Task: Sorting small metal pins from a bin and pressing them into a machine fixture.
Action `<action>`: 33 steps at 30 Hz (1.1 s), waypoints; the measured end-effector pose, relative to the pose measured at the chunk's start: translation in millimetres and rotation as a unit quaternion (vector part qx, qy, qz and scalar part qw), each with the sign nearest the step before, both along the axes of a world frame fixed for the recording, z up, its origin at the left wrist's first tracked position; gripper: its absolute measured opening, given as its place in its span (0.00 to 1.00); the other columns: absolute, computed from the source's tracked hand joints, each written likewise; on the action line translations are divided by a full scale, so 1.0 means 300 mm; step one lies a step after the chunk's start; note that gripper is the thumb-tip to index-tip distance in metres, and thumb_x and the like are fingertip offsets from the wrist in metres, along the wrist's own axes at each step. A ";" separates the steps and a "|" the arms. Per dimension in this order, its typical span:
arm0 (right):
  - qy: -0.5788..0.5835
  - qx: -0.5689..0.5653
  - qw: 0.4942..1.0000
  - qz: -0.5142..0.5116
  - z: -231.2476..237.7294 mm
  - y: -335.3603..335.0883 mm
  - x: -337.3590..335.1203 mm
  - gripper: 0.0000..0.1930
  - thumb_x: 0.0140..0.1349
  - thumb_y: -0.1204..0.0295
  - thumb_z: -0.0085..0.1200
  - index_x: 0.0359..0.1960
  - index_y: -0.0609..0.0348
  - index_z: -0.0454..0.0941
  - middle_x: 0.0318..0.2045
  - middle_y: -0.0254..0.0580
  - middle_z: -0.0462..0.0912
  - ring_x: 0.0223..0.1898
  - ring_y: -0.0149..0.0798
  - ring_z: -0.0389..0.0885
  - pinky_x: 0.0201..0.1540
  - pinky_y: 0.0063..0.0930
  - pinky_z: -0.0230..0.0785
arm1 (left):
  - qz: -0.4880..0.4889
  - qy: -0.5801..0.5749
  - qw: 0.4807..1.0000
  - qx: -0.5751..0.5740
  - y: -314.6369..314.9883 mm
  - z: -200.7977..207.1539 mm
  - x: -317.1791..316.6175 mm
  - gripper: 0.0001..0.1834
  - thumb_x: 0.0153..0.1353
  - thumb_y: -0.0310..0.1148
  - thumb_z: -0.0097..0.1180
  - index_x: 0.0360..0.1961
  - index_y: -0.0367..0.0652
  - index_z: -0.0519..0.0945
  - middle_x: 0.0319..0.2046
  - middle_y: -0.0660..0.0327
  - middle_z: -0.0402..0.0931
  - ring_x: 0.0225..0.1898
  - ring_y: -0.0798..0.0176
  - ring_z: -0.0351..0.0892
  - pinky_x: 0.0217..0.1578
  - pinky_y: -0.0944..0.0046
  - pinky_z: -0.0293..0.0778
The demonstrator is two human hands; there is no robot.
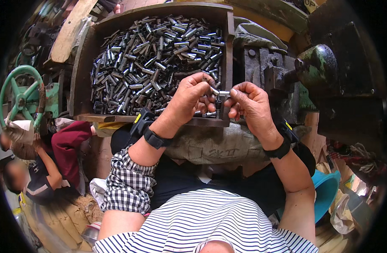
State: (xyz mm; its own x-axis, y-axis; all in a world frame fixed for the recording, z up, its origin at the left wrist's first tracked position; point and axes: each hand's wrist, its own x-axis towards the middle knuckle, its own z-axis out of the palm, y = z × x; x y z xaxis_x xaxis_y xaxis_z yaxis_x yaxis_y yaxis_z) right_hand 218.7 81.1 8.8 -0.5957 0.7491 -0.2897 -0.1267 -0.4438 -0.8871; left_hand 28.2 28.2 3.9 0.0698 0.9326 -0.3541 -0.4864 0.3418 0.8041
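Note:
My left hand (189,99) is closed in a pinch on a short shiny metal tube (214,90), over the near right corner of a wooden tray (230,55). Just right of it, the thumb and fingertips of my right hand (253,105) pinch another small metal tube (224,93). The two tubes meet or nearly meet end to end; I cannot tell whether they touch. A deep heap of similar loose metal tubes (151,63) fills the tray. The curled fingers hide part of what each hand holds.
A dark machine with a worn green rounded part (318,65) stands close on the right. Grey sacking (210,147) hangs before the tray. At far left are a green handwheel (21,99) and people, one in maroon trousers (71,143). A blue basin (327,192) sits by my right elbow.

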 end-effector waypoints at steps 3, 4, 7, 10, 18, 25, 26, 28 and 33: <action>-0.007 -0.013 1.000 -0.013 -0.002 -0.004 -0.004 0.09 0.63 0.69 0.51 0.37 0.64 0.71 0.24 0.41 0.81 0.18 0.25 0.79 0.16 0.13 0.65 | 0.010 -0.008 1.000 0.004 -0.012 0.013 0.015 0.07 0.59 0.29 0.42 0.36 0.39 0.71 0.23 0.61 0.74 0.20 0.67 0.79 0.16 0.74 0.73; -0.007 -0.013 1.000 -0.013 -0.003 -0.007 -0.004 0.09 0.63 0.69 0.51 0.37 0.64 0.71 0.24 0.41 0.81 0.18 0.25 0.79 0.16 0.13 0.65 | 0.017 -0.004 1.000 0.000 -0.016 0.017 0.019 0.08 0.59 0.29 0.42 0.37 0.39 0.71 0.23 0.61 0.75 0.21 0.66 0.80 0.16 0.74 0.73; 0.007 -0.034 0.999 -0.025 -0.011 -0.002 -0.001 0.09 0.64 0.68 0.50 0.36 0.63 0.71 0.24 0.40 0.81 0.16 0.24 0.77 0.15 0.13 0.64 | 0.015 0.008 1.000 -0.002 -0.012 0.024 0.031 0.10 0.60 0.27 0.43 0.41 0.37 0.72 0.24 0.59 0.76 0.23 0.65 0.81 0.17 0.74 0.74; 0.011 -0.042 0.999 -0.032 -0.015 0.001 0.000 0.09 0.64 0.67 0.50 0.34 0.62 0.71 0.23 0.39 0.80 0.16 0.24 0.76 0.14 0.12 0.63 | 0.010 0.018 1.000 0.010 -0.015 0.013 0.030 0.11 0.61 0.27 0.43 0.44 0.36 0.72 0.25 0.58 0.77 0.24 0.64 0.82 0.18 0.74 0.75; 0.030 -0.061 0.997 -0.047 -0.028 0.004 0.005 0.10 0.64 0.66 0.51 0.31 0.60 0.72 0.22 0.39 0.81 0.14 0.22 0.75 0.13 0.11 0.62 | 0.012 0.027 0.999 0.037 -0.025 -0.005 0.042 0.12 0.62 0.29 0.51 0.45 0.35 0.73 0.27 0.58 0.78 0.27 0.65 0.82 0.20 0.75 0.75; 0.048 -0.089 0.994 -0.046 -0.025 0.005 0.016 0.10 0.64 0.66 0.52 0.30 0.60 0.72 0.21 0.39 0.80 0.12 0.21 0.72 0.13 0.10 0.61 | 0.014 0.045 0.998 0.047 -0.034 -0.001 0.052 0.13 0.62 0.29 0.53 0.46 0.33 0.73 0.29 0.57 0.79 0.27 0.65 0.83 0.21 0.75 0.75; 0.045 -0.080 0.995 -0.047 -0.019 0.004 0.014 0.10 0.63 0.66 0.52 0.30 0.60 0.72 0.21 0.39 0.80 0.12 0.21 0.71 0.12 0.10 0.61 | 0.015 0.041 0.998 0.038 -0.037 0.000 0.053 0.13 0.62 0.29 0.53 0.45 0.33 0.73 0.29 0.57 0.79 0.27 0.65 0.83 0.21 0.75 0.75; 0.041 -0.070 0.996 -0.047 -0.014 -0.001 0.011 0.10 0.63 0.66 0.53 0.29 0.60 0.72 0.21 0.39 0.80 0.11 0.20 0.71 0.12 0.10 0.60 | 0.010 0.066 0.996 0.053 -0.045 -0.004 0.055 0.14 0.62 0.30 0.52 0.46 0.33 0.73 0.29 0.57 0.79 0.27 0.65 0.82 0.22 0.75 0.75; 0.012 -0.067 0.997 -0.030 -0.004 0.009 0.017 0.09 0.62 0.67 0.54 0.30 0.59 0.73 0.20 0.38 0.80 0.11 0.20 0.70 0.11 0.09 0.58 | 0.047 0.538 0.782 0.312 -0.055 -0.009 0.088 0.14 0.64 0.26 0.48 0.50 0.31 0.71 0.26 0.59 0.79 0.26 0.69 0.81 0.27 0.74 0.74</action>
